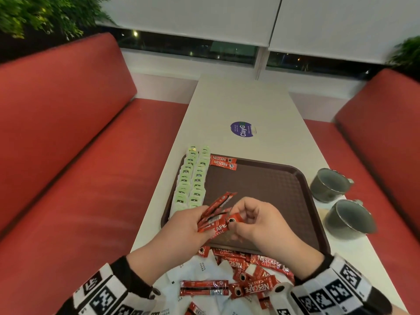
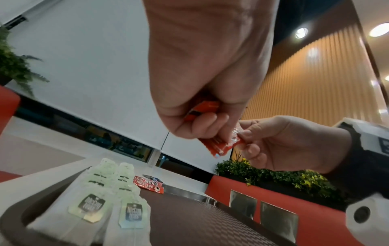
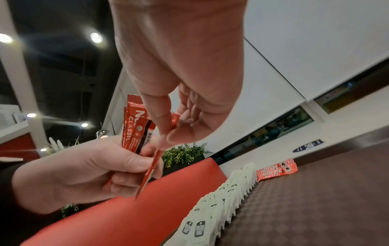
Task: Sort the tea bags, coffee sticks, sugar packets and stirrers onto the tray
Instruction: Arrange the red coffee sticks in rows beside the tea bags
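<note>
A brown tray [image 1: 272, 185] lies on the white table. Two rows of pale green tea bags [image 1: 192, 178] line its left side, and two red coffee sticks [image 1: 223, 162] lie at its far left corner. Above the tray's near left part, my left hand [image 1: 188, 226] grips a fanned bunch of red coffee sticks [image 1: 216, 210]. My right hand [image 1: 252, 220] pinches the end of one stick [image 1: 227, 223] of that bunch between thumb and forefinger. The same pinch shows in the left wrist view [image 2: 223, 146] and in the right wrist view [image 3: 155, 159].
Loose coffee sticks [image 1: 254, 269] and white sugar packets [image 1: 197, 267] lie heaped on the table in front of the tray. Two grey metal cups [image 1: 329, 185] [image 1: 347, 219] stand right of the tray. Red benches flank the table. A purple sticker [image 1: 242, 129] lies beyond the tray.
</note>
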A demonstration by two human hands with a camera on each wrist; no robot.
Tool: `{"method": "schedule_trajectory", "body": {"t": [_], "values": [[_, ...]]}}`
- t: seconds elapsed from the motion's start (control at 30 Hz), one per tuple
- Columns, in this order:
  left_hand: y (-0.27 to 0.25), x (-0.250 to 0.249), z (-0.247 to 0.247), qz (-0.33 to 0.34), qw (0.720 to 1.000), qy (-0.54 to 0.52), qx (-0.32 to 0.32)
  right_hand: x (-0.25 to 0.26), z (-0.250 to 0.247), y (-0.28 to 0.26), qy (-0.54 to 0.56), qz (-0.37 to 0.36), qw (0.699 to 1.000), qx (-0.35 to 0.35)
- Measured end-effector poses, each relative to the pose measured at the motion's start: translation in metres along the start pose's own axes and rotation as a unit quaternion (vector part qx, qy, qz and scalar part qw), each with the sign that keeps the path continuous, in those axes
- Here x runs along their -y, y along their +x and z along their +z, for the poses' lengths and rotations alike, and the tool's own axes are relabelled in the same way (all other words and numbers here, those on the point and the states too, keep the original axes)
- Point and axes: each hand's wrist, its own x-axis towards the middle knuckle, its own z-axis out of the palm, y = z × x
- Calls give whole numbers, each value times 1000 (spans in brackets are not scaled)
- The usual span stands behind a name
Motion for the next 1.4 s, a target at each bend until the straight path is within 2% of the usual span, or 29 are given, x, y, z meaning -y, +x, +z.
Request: {"method": "schedule_trajectory", "body": {"t": [0.13,0.23,0.33,0.4,0.47,0.57,0.67,0.8,1.1,1.23,1.4], "values": [[3,1,-1,3,998,58,7,-1,-5,-1,-67,6,998,3],[4,2,-1,3,999,43,-5,0,-12,1,-125,-6,992,3],[6,10,-3,-41,998,-30,-45,3,-25,9,-148,-10,989,-9],[6,19,-7,-88,990,-96,-55,3,-36,21,-137,-6,990,-42],[4,27,-11,-121,976,-177,-33,-3,-49,39,-120,1,988,-93],[-1,40,-16,-131,955,-265,-1,-17,-65,75,-122,16,978,-170],[-3,52,-17,-139,939,-315,-6,-27,-71,111,-135,45,970,-200],[-1,60,-18,-161,918,-362,-10,-34,-64,151,-160,77,964,-200],[2,69,-25,-183,909,-374,-21,-60,-41,220,-115,176,957,-199],[3,73,-26,-186,904,-384,-33,-67,-39,239,-203,182,949,-160],[6,75,-26,-193,895,-399,-39,-71,-38,249,-308,174,921,-162]]}}
